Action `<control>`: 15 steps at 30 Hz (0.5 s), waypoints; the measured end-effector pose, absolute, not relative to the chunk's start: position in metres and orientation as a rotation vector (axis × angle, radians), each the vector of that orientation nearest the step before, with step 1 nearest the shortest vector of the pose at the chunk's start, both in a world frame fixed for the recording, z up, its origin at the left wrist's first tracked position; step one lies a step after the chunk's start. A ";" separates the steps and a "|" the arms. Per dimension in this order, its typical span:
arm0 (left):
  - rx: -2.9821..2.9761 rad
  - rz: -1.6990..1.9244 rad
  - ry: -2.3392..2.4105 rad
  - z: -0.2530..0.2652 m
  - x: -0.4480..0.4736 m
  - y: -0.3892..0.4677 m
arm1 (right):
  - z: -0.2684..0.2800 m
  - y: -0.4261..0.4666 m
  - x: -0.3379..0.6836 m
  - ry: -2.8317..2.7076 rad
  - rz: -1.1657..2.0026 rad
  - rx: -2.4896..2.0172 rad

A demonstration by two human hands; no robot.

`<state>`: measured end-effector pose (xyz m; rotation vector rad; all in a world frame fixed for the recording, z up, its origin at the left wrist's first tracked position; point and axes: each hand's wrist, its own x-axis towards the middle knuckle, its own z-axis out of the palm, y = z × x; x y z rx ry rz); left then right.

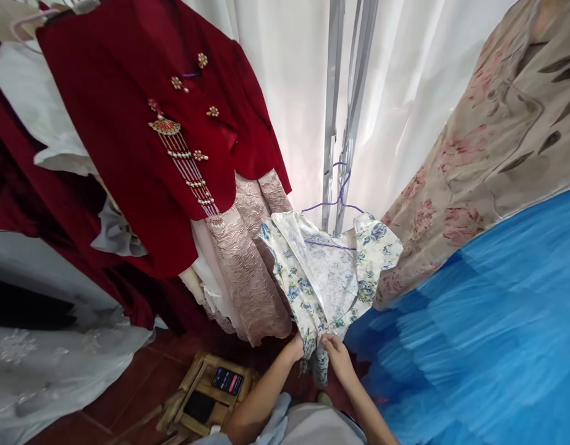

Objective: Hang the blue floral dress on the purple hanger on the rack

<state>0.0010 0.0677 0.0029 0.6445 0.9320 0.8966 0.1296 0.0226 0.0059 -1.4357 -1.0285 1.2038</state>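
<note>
A short-sleeved blouse (pixel 297 290), cream with blue and yellow-green flowers, hangs in front of me on a purple wire hanger (pixel 343 194). Its wide V-shaped neckline shows the pale inner side of the back. At the lower front my right hand (pixel 337 356) is closed on the cloth, thumb and fingers pinching it near the waist. My left hand (pixel 298 347) reaches to the left side of the blouse's lower part, where the cloth hides its fingers. Below the waist, gathered fabric (pixel 321 368) hangs down between my two wrists.
A dark red jacket (pixel 169 37) with beaded ornaments hangs at left above a pink textured skirt (pixel 261 284). Beige floral clothing (pixel 470 154) and blue fabric (pixel 489 309) fill the right. Below, a wooden stool (pixel 199 374) carries a phone (pixel 227 381). Grey metal poles (pixel 332 123) stand behind.
</note>
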 end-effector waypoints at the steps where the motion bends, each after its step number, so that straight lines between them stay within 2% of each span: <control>1: 0.604 0.929 0.941 -0.006 0.004 0.066 | 0.001 0.024 0.129 -0.969 1.161 -1.444; 7: 0.362 1.255 1.208 -0.043 0.014 0.042 | -0.001 0.044 0.136 -1.030 0.975 -1.550; 12: 0.861 1.252 1.125 -0.038 0.016 0.018 | 0.005 0.059 0.140 -1.234 0.936 -1.587; 15: 0.936 1.260 1.232 -0.040 0.016 0.012 | 0.003 0.053 0.143 -1.207 1.017 -1.527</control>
